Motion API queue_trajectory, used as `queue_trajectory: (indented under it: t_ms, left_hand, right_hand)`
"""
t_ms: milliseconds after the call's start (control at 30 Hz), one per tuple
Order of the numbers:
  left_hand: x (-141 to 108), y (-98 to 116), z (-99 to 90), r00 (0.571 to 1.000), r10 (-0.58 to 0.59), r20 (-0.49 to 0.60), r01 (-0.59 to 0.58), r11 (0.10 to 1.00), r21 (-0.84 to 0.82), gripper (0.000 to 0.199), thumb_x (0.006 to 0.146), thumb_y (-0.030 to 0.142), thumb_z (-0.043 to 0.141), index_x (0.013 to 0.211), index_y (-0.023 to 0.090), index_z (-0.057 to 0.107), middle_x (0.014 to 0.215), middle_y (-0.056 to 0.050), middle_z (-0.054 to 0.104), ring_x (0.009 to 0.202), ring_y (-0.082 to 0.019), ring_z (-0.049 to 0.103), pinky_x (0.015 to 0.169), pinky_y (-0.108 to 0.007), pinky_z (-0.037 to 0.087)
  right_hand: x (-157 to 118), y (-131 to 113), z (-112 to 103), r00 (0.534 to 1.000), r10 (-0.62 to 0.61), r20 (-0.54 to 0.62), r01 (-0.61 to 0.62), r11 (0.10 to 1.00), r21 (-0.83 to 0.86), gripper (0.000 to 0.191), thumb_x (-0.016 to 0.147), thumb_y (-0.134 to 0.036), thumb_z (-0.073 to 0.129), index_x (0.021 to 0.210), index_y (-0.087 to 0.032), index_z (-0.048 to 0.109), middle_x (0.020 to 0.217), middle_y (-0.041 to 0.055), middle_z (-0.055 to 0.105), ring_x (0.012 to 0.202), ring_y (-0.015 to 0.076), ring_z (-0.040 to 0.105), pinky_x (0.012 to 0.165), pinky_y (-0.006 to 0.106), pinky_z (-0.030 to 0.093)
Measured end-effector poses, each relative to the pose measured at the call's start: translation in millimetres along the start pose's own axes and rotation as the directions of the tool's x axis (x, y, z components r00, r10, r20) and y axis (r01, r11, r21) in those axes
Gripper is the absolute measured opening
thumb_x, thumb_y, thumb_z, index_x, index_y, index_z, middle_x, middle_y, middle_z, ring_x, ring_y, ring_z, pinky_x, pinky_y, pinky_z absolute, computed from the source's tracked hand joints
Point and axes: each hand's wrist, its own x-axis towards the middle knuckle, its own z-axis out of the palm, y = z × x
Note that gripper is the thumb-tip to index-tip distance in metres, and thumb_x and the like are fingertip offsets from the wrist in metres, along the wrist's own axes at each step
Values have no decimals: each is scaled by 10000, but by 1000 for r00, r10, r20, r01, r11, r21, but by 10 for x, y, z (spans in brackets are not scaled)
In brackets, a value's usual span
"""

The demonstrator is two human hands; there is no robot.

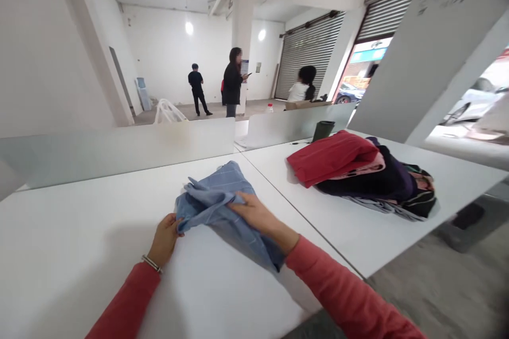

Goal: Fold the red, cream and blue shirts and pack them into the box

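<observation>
A crumpled blue garment (226, 185) with thin pale lines is on the white table (99, 233), its lower right part hanging toward the near edge. My left hand (165, 238), with a bracelet at the wrist, pinches the garment's left edge. From the right, my right hand (256, 214) reaches over the garment, its fingers closed on a fold near the middle. Part of the fingertips is hidden by the cloth.
On the right-hand table lies a pile of clothes with a red garment (334, 156) on top; a dark green object (323, 130) stands behind it. Low frosted partitions (191, 140) run along the back. Several people are beyond them.
</observation>
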Motion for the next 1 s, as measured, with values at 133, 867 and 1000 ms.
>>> queue_trajectory:
  t_ms: [133, 867, 1000]
  left_hand:
    - [-187, 50, 224, 961, -1, 275, -37, 991, 130, 361, 555, 462, 683, 629, 150, 517, 634, -38, 602, 552, -129, 534, 492, -232, 372]
    - [-329, -105, 401, 846, 130, 516, -287, 928, 237, 197, 752, 350, 561, 773, 155, 581, 885, -65, 568, 807, -157, 503, 725, -262, 405]
    - [-326, -101, 397, 838, 136, 528, -290, 931, 221, 192, 755, 347, 544, 749, 159, 582, 850, -62, 567, 803, -164, 501, 731, -269, 404]
  right_hand:
    - [-329, 102, -596, 885, 248, -394, -46, 889, 456, 370, 597, -457, 679, 777, -159, 555, 640, -17, 584, 622, 147, 562, 603, 258, 451]
    - [541, 123, -113, 942, 58, 329, 237, 577, -782, 646, 726, -429, 620, 1266, -125, 440, 1276, 132, 434, 1155, 296, 398, 961, 420, 345]
    - [695, 289, 68, 884, 138, 446, 330, 492, -806, 372, 794, -454, 540, 942, -128, 640, 1030, 126, 590, 1115, 279, 440, 940, 426, 346]
